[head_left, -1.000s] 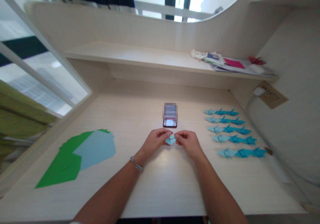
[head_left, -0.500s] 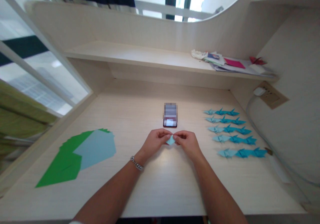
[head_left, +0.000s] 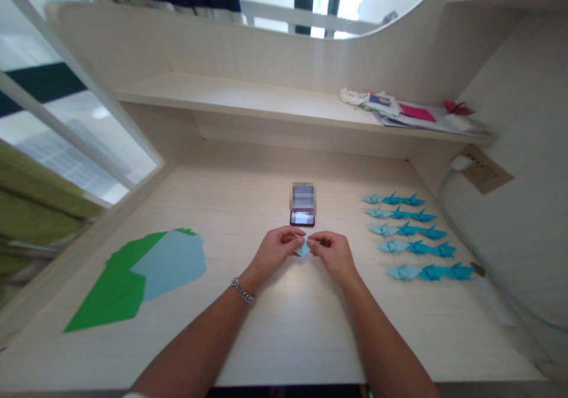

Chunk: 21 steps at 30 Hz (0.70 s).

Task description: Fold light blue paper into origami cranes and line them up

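Note:
A small folded piece of light blue paper [head_left: 304, 249] is pinched between my two hands over the middle of the desk. My left hand [head_left: 280, 248] grips its left side with thumb and fingers closed. On the opposite side, my right hand [head_left: 331, 252] holds the paper in a pinch. My fingertips hide part of its edges, so its exact fold is hard to make out. Just beyond my hands lies a phone [head_left: 302, 217] with a lit screen. Folded paper cranes [head_left: 418, 247] in light and deeper blue stand in several rows to the right.
Green paper sheets [head_left: 109, 294] and pale blue sheets [head_left: 175, 268] lie fanned out on the left of the desk [head_left: 284, 339]. Papers [head_left: 415, 112] rest on the shelf [head_left: 248, 99] at the back. A cable [head_left: 461, 232] runs down from the wall socket [head_left: 486, 170] at right.
Both hands stay in nearly the same place around the folded paper. The fingers of my left hand have shifted slightly near its top; the rest looks the same.

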Available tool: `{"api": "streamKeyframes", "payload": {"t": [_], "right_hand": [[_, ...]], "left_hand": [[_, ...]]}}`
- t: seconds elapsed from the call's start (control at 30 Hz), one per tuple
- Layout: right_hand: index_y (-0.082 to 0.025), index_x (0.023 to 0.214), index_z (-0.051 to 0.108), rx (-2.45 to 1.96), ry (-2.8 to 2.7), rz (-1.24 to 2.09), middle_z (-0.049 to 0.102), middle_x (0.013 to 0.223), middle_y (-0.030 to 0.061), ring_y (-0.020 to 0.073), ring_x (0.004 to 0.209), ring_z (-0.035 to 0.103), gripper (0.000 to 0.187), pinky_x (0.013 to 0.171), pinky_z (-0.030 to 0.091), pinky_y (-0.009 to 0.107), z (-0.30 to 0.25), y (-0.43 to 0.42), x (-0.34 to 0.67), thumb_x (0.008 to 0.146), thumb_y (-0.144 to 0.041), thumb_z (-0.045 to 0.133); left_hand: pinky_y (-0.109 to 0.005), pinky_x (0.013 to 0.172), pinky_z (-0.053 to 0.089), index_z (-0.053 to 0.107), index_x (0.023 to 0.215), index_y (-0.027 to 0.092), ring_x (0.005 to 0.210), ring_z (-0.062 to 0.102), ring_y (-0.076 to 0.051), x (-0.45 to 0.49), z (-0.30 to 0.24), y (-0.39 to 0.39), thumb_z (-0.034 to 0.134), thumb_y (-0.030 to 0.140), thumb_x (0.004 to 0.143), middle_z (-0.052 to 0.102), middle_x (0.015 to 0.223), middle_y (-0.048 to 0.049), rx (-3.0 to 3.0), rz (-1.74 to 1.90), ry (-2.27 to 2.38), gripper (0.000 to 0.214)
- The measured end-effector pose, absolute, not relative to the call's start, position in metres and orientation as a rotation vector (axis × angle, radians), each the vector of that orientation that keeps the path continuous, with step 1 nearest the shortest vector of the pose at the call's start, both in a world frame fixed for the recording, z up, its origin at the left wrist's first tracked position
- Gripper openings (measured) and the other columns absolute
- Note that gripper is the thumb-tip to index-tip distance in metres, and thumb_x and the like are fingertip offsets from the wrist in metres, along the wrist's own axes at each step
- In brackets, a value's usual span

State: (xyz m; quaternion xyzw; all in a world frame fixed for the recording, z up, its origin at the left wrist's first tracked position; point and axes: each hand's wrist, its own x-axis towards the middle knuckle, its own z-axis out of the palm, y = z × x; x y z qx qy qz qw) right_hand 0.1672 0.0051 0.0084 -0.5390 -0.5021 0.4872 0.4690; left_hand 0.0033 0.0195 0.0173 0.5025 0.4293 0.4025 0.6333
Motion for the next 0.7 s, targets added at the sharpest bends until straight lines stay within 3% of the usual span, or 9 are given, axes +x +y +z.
{"api": "streamKeyframes", "payload": {"t": [0.33, 0.7], "right_hand": [[-0.012, 0.078, 0.070, -1.292, -1.067, 1.352, 0.066, 0.060, 0.0038, 0.0144, 0.053, 0.061, 0.028, 0.054, 0.051, 0.027, 0.0046, 0.0074, 0.1687, 0.063, -0.036, 0.072], [-0.013, 0.081, 0.068, -1.268, -1.059, 1.355, 0.067, 0.063, 0.0037, 0.0142, 0.053, 0.061, 0.031, 0.056, 0.052, 0.028, 0.0108, 0.0059, 0.1695, 0.059, -0.034, 0.075]], "left_hand": [[-0.026, 0.059, 0.050, 0.064, 0.089, 0.011, 0.064, 0.061, -0.014, 0.0016, 0.0161, 0.0203, 0.072, 0.024, 0.066, 0.067, 0.071, -0.0052, 1.260, 0.948, 1.010, 0.028], [-0.024, 0.059, 0.048, 0.062, 0.089, 0.012, 0.063, 0.059, -0.012, 0.0011, 0.0161, 0.0196, 0.067, 0.018, 0.069, 0.065, 0.071, -0.0033, 1.293, 0.958, 0.996, 0.022]]}}
